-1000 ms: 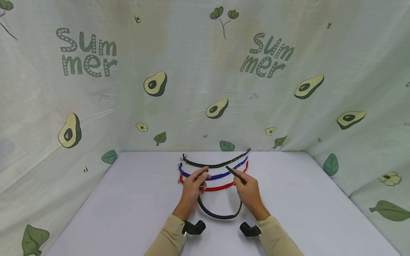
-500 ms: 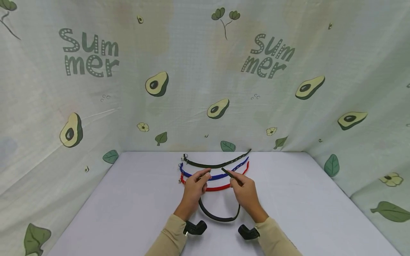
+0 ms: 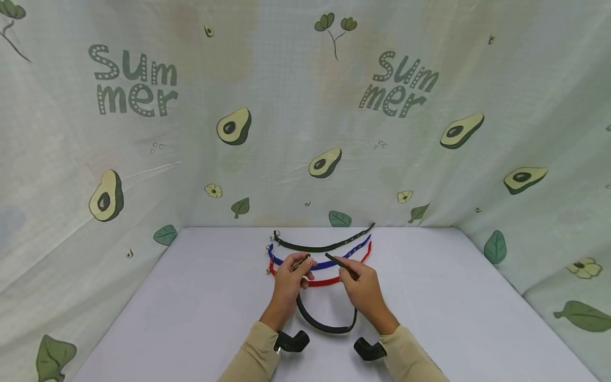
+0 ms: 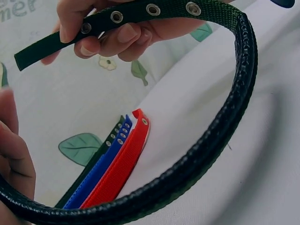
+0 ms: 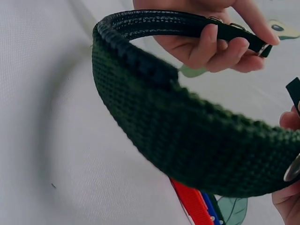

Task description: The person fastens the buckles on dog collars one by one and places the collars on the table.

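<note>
A dark green webbing collar (image 3: 326, 326) hangs in a U-shaped loop between my two hands above the white table (image 3: 191, 297). My left hand (image 3: 302, 263) pinches its buckle end (image 5: 260, 46). My right hand (image 3: 345, 270) pinches the eyelet end, whose tip (image 3: 330, 257) points left toward the buckle, a short gap away. The left wrist view shows my right hand's fingers (image 4: 101, 40) curled round the eyelet strap (image 4: 152, 9). The right wrist view shows my left hand's fingers (image 5: 213, 44) round the buckle end, with the collar (image 5: 187, 140) filling the frame.
Three more collars lie curved on the table just beyond my hands: a dark green one (image 3: 320, 246), a blue one (image 3: 329, 261) and a red one (image 3: 326, 280). An avocado-print cloth (image 3: 305, 132) walls off the back and both sides.
My right hand has carried the eyelet end leftward, closing the gap to the buckle end in my left hand. The collars lying on the table have not moved.
</note>
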The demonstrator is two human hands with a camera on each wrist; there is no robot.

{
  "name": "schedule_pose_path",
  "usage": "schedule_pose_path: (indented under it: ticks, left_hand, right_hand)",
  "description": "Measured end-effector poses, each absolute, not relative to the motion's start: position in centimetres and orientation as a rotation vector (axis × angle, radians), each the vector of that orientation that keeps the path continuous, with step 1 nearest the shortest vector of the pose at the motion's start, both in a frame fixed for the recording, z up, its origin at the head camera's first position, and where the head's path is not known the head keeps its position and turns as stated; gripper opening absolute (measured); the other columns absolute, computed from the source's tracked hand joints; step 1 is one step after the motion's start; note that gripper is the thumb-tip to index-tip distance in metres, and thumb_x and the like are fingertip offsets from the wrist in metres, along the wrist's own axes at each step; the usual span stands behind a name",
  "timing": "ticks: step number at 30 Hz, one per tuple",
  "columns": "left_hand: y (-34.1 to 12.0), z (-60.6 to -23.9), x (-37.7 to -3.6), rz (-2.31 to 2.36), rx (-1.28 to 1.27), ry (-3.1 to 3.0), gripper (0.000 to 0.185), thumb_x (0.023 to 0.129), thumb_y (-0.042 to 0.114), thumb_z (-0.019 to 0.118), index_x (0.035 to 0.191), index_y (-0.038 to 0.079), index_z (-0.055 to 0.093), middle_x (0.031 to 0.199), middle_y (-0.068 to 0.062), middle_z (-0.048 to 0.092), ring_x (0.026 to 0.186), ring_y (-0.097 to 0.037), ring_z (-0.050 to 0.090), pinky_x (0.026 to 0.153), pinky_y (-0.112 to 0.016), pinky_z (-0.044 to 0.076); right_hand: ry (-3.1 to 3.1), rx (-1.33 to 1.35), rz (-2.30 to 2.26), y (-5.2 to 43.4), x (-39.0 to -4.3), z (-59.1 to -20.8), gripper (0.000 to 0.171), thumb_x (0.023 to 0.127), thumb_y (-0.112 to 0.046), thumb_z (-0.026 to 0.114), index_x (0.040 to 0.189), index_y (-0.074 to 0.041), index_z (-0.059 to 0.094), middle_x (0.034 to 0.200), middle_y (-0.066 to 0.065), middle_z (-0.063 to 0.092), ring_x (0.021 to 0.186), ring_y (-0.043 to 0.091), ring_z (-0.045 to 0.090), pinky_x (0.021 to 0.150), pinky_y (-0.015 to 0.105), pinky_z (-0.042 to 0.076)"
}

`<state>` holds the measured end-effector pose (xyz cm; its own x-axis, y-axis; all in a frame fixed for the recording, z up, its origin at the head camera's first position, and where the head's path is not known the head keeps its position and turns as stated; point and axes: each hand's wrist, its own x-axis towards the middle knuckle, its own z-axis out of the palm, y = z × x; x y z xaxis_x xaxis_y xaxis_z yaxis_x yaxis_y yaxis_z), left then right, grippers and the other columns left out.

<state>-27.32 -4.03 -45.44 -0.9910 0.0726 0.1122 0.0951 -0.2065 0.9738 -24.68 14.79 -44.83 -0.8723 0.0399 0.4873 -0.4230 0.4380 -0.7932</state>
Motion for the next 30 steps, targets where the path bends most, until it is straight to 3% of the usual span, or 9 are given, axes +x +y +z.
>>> schedule_pose_path:
  ticks: [8,16,24,30]
  left_hand:
    - [-4.1,-45.0,-27.3,-2.437,-0.124,-1.892,0.043,0.093,0.025,0.074,0.124,0.000,0.059,0.104,-0.018,0.065,0.075,-0.017,0.061,0.061,-0.025,0.050]
    - [-4.2,-45.1,-27.0,-2.513,-0.256,-1.806,0.038,0.095,0.022,0.071,0.121,0.000,0.057,0.108,-0.012,0.073,0.074,-0.016,0.063,0.060,-0.024,0.049]
    - [-3.9,-45.3,-26.7,-2.503,-0.233,-1.803,0.035,0.096,0.025,0.070,0.119,0.001,0.060,0.107,-0.010,0.073,0.073,-0.016,0.063,0.059,-0.024,0.049]
    - [-2.6,-45.6,-26.4,-2.539,-0.273,-1.819,0.035,0.096,0.026,0.070,0.118,0.002,0.061,0.107,-0.015,0.071,0.072,-0.017,0.063,0.057,-0.023,0.048]
  right_hand:
    - [-2.234,0.394,1.375,14.3,-24.6,-44.9,0.025,0.094,-0.001,0.062,0.112,-0.011,0.076,0.070,-0.004,0.055,0.058,0.013,0.048,0.047,0.025,0.042]
    - [-2.202,0.509,1.327,14.2,-24.7,-45.0,0.024,0.092,-0.001,0.066,0.111,-0.011,0.077,0.070,-0.007,0.053,0.058,0.011,0.047,0.046,0.024,0.041]
    - [-2.170,0.586,1.277,13.9,-24.7,-45.0,0.017,0.096,-0.012,0.069,0.110,-0.010,0.077,0.070,-0.010,0.052,0.061,0.010,0.049,0.049,0.023,0.042]
    - [-2.056,0.581,1.233,13.9,-24.9,-45.1,0.016,0.092,-0.004,0.071,0.106,-0.007,0.078,0.073,-0.009,0.056,0.061,0.009,0.048,0.048,0.022,0.042]
